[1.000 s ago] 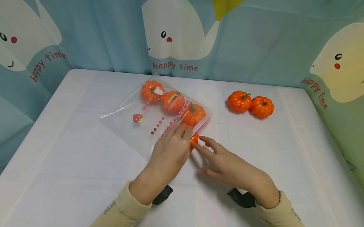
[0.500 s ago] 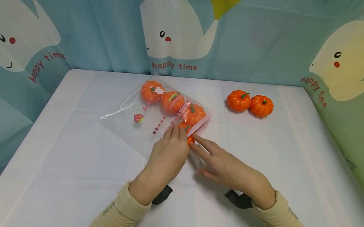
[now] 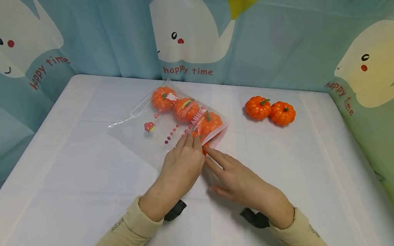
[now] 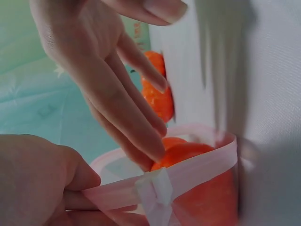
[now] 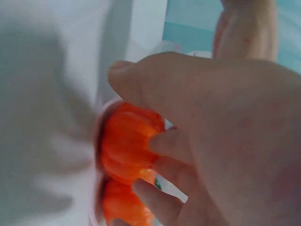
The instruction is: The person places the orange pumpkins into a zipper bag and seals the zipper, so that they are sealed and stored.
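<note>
A clear zip bag (image 3: 132, 139) with pink print lies on the table, its pink-edged mouth facing right. Several small orange toy pumpkins (image 3: 186, 110) are inside it. My left hand (image 3: 183, 164) pinches the bag's pink rim (image 4: 202, 172) between thumb and fingers, holding the mouth apart. At that mouth sits another pumpkin (image 5: 129, 146), mostly covered by my hands in the head view. My right hand (image 3: 237, 177) touches this pumpkin with extended fingers, its thumb held away. A white slider (image 4: 154, 188) shows on the rim in the left wrist view.
Two more orange pumpkins (image 3: 257, 108) (image 3: 282, 113) with green stems stand side by side on the white table (image 3: 87, 224), right of the bag. A blue-green curtain (image 3: 127, 35) with whale prints hangs along the table's back and sides.
My right hand has moved left and slightly forward, and the pumpkin at the mouth has gone further into the bag. My left hand stays on the rim.
</note>
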Motion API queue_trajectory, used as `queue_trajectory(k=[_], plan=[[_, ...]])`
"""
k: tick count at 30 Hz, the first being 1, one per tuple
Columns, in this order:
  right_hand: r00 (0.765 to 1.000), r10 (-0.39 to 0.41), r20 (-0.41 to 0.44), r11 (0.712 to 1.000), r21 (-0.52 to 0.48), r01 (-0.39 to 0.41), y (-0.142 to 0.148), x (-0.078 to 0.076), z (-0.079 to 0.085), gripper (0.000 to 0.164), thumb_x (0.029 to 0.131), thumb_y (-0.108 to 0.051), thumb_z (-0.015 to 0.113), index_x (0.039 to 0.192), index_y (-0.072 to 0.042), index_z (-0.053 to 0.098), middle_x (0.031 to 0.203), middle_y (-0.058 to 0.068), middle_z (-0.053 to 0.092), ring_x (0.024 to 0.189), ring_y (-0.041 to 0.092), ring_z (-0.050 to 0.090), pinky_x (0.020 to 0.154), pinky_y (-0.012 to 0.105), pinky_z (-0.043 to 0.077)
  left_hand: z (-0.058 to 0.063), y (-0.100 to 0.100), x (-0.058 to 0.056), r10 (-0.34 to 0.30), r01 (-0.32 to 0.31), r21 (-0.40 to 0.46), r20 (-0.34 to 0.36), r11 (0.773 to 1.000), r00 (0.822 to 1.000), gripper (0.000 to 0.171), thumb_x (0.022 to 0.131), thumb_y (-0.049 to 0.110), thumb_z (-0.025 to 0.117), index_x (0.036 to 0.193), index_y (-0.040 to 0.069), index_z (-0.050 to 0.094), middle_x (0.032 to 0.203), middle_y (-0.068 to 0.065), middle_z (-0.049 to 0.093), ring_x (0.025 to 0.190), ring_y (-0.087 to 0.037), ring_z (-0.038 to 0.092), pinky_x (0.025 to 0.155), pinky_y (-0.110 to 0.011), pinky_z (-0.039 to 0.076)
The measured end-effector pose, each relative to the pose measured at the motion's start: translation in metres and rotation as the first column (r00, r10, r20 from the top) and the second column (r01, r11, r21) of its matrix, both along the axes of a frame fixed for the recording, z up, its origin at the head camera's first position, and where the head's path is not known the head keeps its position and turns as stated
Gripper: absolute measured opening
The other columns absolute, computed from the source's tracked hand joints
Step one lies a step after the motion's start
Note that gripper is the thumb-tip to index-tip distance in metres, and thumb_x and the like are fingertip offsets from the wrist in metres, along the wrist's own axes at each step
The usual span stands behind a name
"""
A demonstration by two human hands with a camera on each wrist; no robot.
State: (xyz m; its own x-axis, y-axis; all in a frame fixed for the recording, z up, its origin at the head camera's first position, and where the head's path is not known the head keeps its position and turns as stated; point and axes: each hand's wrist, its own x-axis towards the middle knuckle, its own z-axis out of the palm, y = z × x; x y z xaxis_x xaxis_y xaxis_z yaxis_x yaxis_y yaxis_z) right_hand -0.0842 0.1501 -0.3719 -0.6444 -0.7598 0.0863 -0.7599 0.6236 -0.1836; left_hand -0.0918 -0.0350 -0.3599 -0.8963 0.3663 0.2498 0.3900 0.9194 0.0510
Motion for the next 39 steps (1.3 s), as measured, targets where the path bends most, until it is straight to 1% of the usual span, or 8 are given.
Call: queue_trajectory(k=[5,9,14,18,22,33,36,39], plan=[[0.999,-0.025,0.021,1.000,0.013,0.025,-0.006,0.001,-0.004,0.085,0.082,-0.028,0.081,0.150,-0.002,0.037,0.159,0.018,0.033,0.143,0.035,0.039,0.111,0.053,0.039,0.003,0.000,0.001,-0.003,0.002,0.015,0.006,1.000,1.000,0.055,0.090,0.026,0.072,0.132,-0.006,0.058,0.131,-0.020,0.063,0.124,-0.031,0.060,0.093,-0.038,0.056],[0.998,-0.054,0.046,0.997,0.049,0.051,-0.007,0.003,-0.001,0.085,0.084,-0.029,0.079,0.151,-0.002,0.036,0.161,0.015,0.030,0.144,0.034,0.038,0.111,0.054,0.040,0.004,-0.001,0.001,-0.007,0.007,0.022,0.004,1.000,1.000,0.050,0.090,0.022,0.071,0.131,-0.005,0.060,0.130,-0.019,0.065,0.124,-0.031,0.061,0.090,-0.039,0.057],[0.999,-0.034,0.037,0.999,0.044,0.032,-0.004,0.006,0.002,0.081,0.083,-0.028,0.080,0.148,0.001,0.041,0.160,0.016,0.030,0.138,0.034,0.045,0.110,0.051,0.042,0.003,0.000,0.001,-0.011,0.011,0.031,-0.019,0.999,1.000,0.050,0.088,0.020,0.073,0.129,-0.007,0.061,0.128,-0.020,0.066,0.122,-0.031,0.062,0.088,-0.039,0.058],[1.000,-0.018,0.024,1.000,0.009,0.018,-0.006,0.004,-0.003,0.085,0.082,-0.027,0.081,0.149,0.001,0.037,0.159,0.017,0.031,0.137,0.035,0.046,0.110,0.048,0.042,0.003,0.002,0.002,-0.011,0.011,0.001,-0.036,1.000,0.999,0.052,0.090,0.020,0.071,0.132,-0.009,0.057,0.129,-0.018,0.066,0.123,-0.030,0.062,0.089,-0.039,0.058],[0.999,-0.011,0.031,1.000,-0.013,0.012,-0.008,0.001,-0.008,0.089,0.082,-0.026,0.081,0.151,0.002,0.033,0.159,0.016,0.031,0.138,0.034,0.044,0.112,0.047,0.041,0.004,0.003,0.004,-0.016,0.015,-0.010,-0.014,1.000,1.000,0.054,0.090,0.018,0.071,0.134,-0.008,0.055,0.131,-0.018,0.065,0.125,-0.031,0.061,0.090,-0.041,0.057],[0.996,-0.015,0.083,1.000,0.017,0.013,-0.006,0.001,-0.004,0.086,0.085,-0.030,0.079,0.151,0.001,0.034,0.161,0.016,0.029,0.142,0.034,0.040,0.113,0.047,0.039,0.008,0.003,0.004,-0.003,-0.003,0.084,0.065,0.996,0.998,0.050,0.092,0.016,0.068,0.135,-0.006,0.055,0.133,-0.019,0.063,0.126,-0.030,0.060,0.082,-0.045,0.059],[0.995,-0.005,0.101,1.000,0.004,0.004,-0.005,-0.002,-0.006,0.086,0.085,-0.029,0.078,0.152,0.000,0.032,0.162,0.015,0.027,0.144,0.033,0.038,0.114,0.046,0.038,0.006,0.003,0.004,-0.006,0.002,0.089,0.041,0.996,0.999,0.049,0.091,0.017,0.069,0.133,-0.006,0.057,0.132,-0.019,0.063,0.125,-0.030,0.061,0.077,-0.046,0.060],[0.990,-0.020,0.142,1.000,-0.001,0.020,0.001,-0.006,-0.004,0.081,0.086,-0.026,0.077,0.151,0.000,0.035,0.162,0.014,0.028,0.145,0.032,0.038,0.115,0.046,0.037,0.002,0.001,0.003,0.001,0.003,0.089,-0.042,0.996,0.999,0.043,0.090,0.018,0.070,0.127,-0.003,0.062,0.123,-0.016,0.068,0.117,-0.029,0.064,0.069,-0.043,0.061]])
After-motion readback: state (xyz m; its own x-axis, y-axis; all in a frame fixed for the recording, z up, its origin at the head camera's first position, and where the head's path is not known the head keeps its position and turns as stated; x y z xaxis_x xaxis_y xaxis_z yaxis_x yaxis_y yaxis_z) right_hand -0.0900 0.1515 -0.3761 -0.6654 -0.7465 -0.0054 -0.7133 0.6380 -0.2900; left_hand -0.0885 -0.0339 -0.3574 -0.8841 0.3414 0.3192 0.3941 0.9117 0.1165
